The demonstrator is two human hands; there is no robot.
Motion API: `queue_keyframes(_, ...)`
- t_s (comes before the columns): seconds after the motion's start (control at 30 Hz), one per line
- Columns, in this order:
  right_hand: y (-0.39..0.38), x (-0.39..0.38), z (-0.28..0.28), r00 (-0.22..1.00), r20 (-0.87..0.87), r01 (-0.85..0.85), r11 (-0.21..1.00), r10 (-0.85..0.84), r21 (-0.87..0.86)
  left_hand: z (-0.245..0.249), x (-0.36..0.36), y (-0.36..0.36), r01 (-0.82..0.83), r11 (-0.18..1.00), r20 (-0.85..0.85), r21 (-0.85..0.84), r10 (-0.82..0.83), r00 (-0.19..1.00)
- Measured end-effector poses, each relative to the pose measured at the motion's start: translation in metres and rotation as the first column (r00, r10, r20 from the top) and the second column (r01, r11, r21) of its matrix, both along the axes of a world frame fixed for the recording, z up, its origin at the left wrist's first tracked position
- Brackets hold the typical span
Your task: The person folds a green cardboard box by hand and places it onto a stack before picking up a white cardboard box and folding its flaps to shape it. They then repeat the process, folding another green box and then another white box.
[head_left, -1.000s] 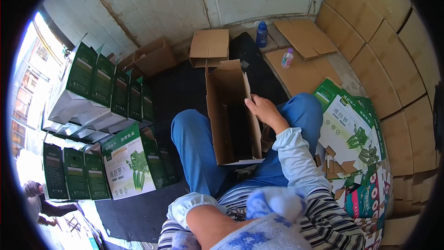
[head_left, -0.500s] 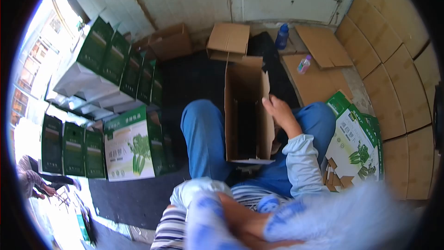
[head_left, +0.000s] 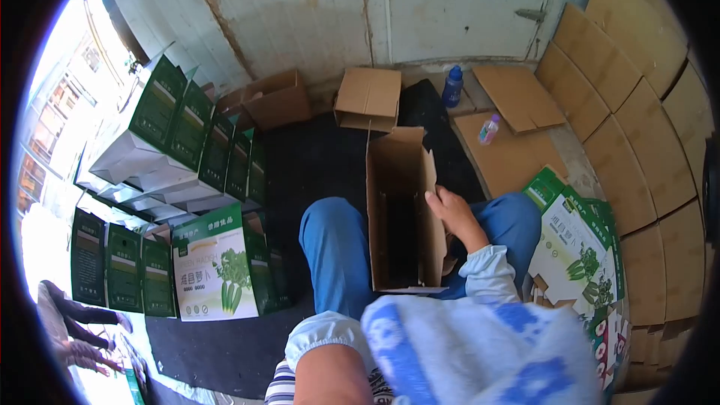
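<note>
An open-topped brown cardboard box stands upright between the knees, its dark inside facing up. My right hand grips its right side wall near the top edge, thumb over the rim and fingers outside. My left forearm rises toward the camera at the bottom of the view, its pale blue sleeve pushed toward the elbow; the left hand itself is out of frame. Close to the camera, a pale blue cloth with darker blue patterns hangs across the bottom centre. What holds it is hidden.
Green-and-white radish cartons stand in rows at left. Flattened printed cartons lie at right, beside stacked brown cardboard. Behind are a small brown box, a blue bottle and a small clear bottle. Another person's hands show at lower left.
The view has tilted up, so the scene sits lower. The patterned cloth has moved from the lower right toward the bottom centre and is less blurred. My right hand stays on the box.
</note>
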State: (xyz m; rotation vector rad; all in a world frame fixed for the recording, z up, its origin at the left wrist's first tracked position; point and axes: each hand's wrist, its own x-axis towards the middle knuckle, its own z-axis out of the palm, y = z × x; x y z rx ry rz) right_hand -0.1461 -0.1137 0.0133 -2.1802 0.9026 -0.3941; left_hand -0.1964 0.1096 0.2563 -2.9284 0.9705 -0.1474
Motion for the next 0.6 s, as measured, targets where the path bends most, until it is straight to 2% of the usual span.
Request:
queue_keyframes(0.2,-0.001,-0.001,-0.001,1.000,0.011,0.005,1.000,-0.004,-0.026,-0.003,0.000,0.001,-0.059,0.998,0.056,0.004,0.059,0.997)
queue_keyframes(0.27,0.000,-0.001,0.002,1.000,-0.030,-0.008,1.000,0.009,0.024,-0.003,-0.002,0.005,-0.005,1.000,0.047,-0.016,0.006,0.999)
queue_keyframes(0.3,0.000,0.000,0.001,0.999,-0.049,-0.007,1.000,0.008,0.024,-0.003,0.000,0.005,0.061,0.997,0.024,-0.045,-0.060,0.998)
queue_keyframes(0.33,0.000,-0.001,-0.001,1.000,0.003,-0.008,1.000,0.009,-0.020,-0.004,0.007,0.006,0.198,0.970,-0.016,-0.138,-0.202,0.979)
queue_keyframes(0.37,0.000,0.002,-0.003,1.000,-0.021,0.005,1.000,-0.006,-0.023,-0.004,0.020,0.007,0.369,0.891,-0.084,-0.266,-0.403,0.911)
queue_keyframes(0.4,-0.003,0.001,-0.009,0.998,-0.054,0.017,0.999,-0.019,-0.030,-0.005,0.032,0.008,0.523,0.727,-0.127,-0.444,-0.629,0.767)
queue_keyframes(0.43,-0.013,0.001,-0.026,0.999,-0.021,-0.045,0.990,0.043,-0.132,-0.011,0.044,0.008,0.598,0.504,-0.142,-0.623,-0.825,0.547)
queue_keyframes(0.47,-0.016,-0.002,-0.040,0.993,-0.001,-0.113,0.968,0.116,-0.222,-0.015,0.055,0.002,0.556,0.237,-0.123,-0.796,-0.964,0.235)
queue_keyframes(0.5,-0.004,0.001,-0.003,0.997,-0.064,-0.051,0.999,0.051,-0.001,-0.018,0.059,-0.001,0.469,0.054,-0.060,-0.882,-0.998,0.003)
queue_keyframes(0.53,-0.007,0.001,-0.017,0.999,0.010,-0.039,0.998,0.039,-0.039,-0.022,0.060,-0.002,0.396,-0.036,-0.011,-0.917,-0.993,-0.117)
queue_keyframes(0.6,-0.005,0.002,-0.016,1.000,0.013,0.001,0.999,0.000,-0.038,-0.030,0.057,-0.008,0.267,-0.169,0.091,-0.949,-0.956,-0.279)
